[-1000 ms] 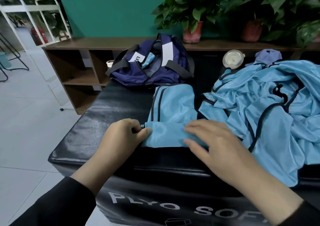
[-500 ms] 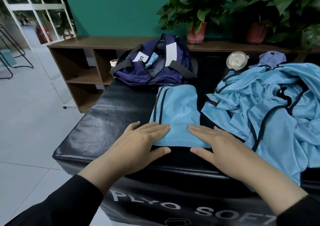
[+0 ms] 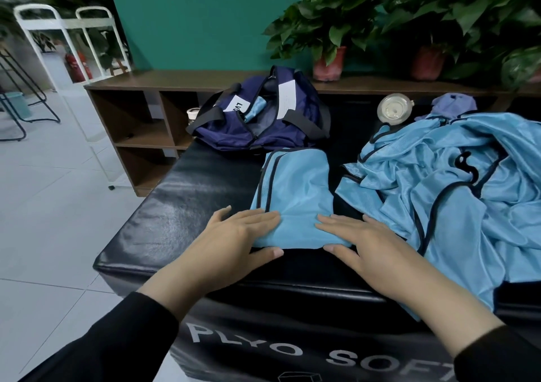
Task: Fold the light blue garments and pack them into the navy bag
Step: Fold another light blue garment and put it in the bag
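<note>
Two hands flat on folded light blue garment (image 3: pixel 292 194), which lies on black padded desk (image 3: pixel 175 214). Left hand (image 3: pixel 234 241) covers its near left corner, right hand (image 3: pixel 360 241) its near right corner; fingers straight, grip closed on nothing. Unfolded light blue garments (image 3: pixel 456 182) heaped just right of it. Navy bag (image 3: pixel 263 118) sits unzipped at desk's far edge, blue fabric visible inside.

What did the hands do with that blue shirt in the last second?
The left hand let go of the folded garment's near edge it was pinching and flattened out. Both it and the right hand now press flat on that end. The navy bag and the heap of garments stayed put.
</note>
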